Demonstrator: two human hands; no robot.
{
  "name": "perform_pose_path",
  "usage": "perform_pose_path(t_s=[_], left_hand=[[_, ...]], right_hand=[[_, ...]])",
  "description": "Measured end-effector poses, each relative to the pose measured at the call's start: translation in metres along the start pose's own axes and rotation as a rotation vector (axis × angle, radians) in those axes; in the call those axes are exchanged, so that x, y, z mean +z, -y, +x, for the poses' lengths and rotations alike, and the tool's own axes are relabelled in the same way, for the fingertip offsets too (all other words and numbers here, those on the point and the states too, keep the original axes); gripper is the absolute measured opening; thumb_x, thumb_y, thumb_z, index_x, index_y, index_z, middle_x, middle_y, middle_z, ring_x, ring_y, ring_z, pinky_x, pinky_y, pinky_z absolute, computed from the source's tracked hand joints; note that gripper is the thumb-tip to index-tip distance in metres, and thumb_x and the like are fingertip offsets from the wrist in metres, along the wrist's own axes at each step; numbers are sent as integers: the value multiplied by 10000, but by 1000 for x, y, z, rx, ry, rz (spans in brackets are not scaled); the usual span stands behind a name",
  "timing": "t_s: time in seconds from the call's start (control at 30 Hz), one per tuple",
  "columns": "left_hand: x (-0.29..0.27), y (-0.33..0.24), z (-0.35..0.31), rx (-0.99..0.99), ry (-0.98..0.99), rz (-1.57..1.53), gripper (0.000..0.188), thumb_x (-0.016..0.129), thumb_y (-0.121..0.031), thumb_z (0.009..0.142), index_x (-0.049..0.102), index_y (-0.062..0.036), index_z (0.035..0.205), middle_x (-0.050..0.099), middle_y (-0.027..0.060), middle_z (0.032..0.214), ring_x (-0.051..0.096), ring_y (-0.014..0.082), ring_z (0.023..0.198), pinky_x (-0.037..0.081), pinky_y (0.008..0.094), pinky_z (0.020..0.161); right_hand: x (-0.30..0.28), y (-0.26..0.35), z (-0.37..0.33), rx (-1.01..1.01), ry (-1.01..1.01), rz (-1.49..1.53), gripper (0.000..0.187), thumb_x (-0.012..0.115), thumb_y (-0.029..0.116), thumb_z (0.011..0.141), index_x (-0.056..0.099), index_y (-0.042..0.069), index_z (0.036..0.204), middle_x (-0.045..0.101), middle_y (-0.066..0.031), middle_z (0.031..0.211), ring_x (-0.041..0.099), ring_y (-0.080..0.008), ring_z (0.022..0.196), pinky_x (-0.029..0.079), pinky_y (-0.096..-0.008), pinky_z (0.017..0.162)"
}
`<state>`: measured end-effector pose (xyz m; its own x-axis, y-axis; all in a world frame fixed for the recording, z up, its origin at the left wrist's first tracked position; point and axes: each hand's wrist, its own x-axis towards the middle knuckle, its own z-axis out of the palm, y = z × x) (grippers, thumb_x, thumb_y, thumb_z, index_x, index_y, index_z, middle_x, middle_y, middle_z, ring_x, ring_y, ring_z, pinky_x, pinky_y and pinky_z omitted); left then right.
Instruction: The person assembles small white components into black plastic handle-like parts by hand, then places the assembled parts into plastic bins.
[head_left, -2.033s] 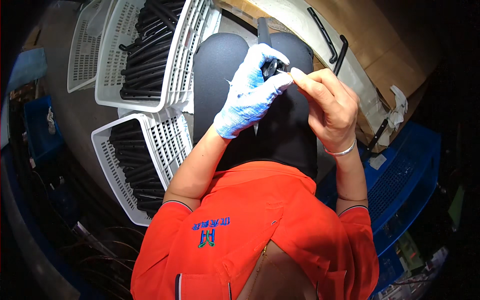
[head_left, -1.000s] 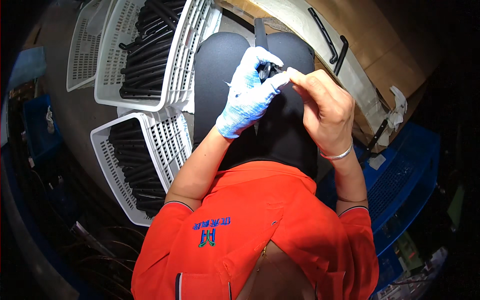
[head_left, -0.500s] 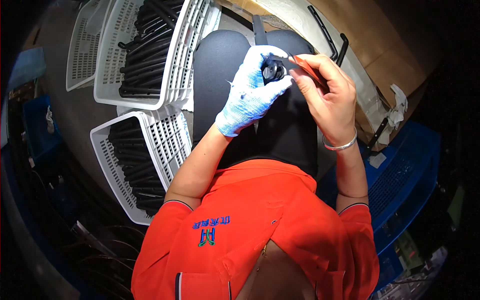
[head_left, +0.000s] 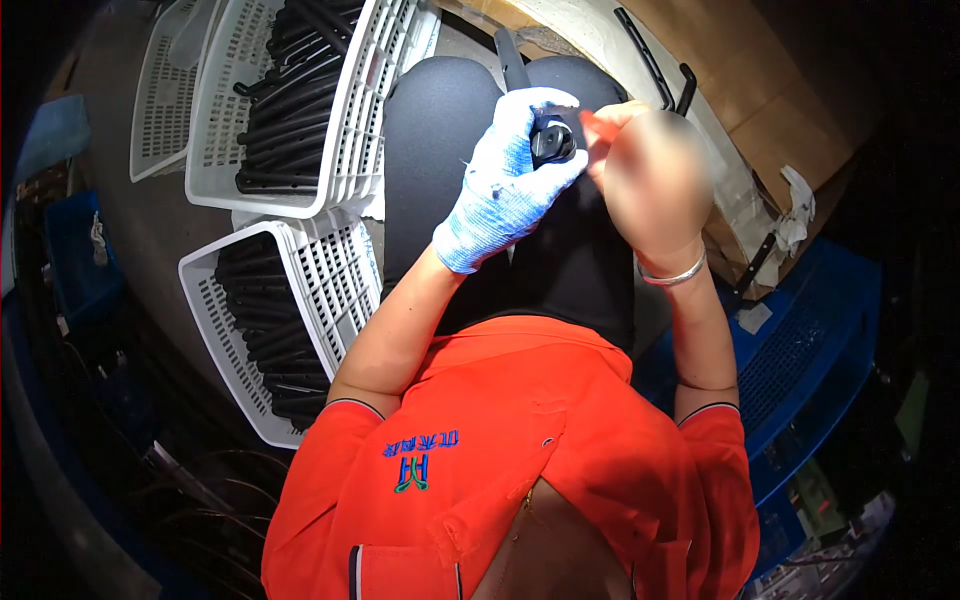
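Upper centre in my view, the left hand [head_left: 505,185] wraps the end of a rod [head_left: 512,62] reaching up between the knees [head_left: 440,95]. Just right of it, the right hand [head_left: 658,180] has a tool [head_left: 594,124] in its fingers. At upper left I see bars [head_left: 290,140] in a large crate [head_left: 348,110]; below that, a smaller crate [head_left: 325,275] holds more. At upper right, loose bars [head_left: 686,92] lie on the bench [head_left: 725,165]; below, at right, sits a bin [head_left: 810,370].

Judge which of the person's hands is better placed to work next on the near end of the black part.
Likely the right hand: though blurred, it appears to hold a red tool beside that end. The left hand is busy gripping the black part.
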<state>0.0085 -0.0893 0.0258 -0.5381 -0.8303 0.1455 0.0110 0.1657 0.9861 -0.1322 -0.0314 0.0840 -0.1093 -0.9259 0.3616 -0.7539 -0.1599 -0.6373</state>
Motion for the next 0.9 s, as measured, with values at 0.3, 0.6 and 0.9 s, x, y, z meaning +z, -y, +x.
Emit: perform_pose_path(t_s=[0.3,0.6,0.9], left_hand=[[0,-1,-3,-11,-7,-26,449,666,18,755,486,-54,1161,524,7,901,487,60,800,426,203,739],[5,8,-6,151,-10,128,481,698,-97,751,479,-43,1176,502,136,1053,578,237,915,483,317,794],[-19,-20,0,231,-109,140,308,695,-55,763,528,-36,1021,511,65,927,541,138,800,458,259,731]], right_hand=[[0,-5,-8,325,33,335,70,573,22,868,577,-18,925,597,-21,794,553,-56,731,437,-197,671],[3,-10,-12,416,150,596,92,574,9,875,594,-18,961,571,10,899,518,-42,818,409,-180,744],[6,-2,-10,416,53,759,77,569,44,894,579,-16,942,559,-4,839,518,-61,767,409,-179,714]])
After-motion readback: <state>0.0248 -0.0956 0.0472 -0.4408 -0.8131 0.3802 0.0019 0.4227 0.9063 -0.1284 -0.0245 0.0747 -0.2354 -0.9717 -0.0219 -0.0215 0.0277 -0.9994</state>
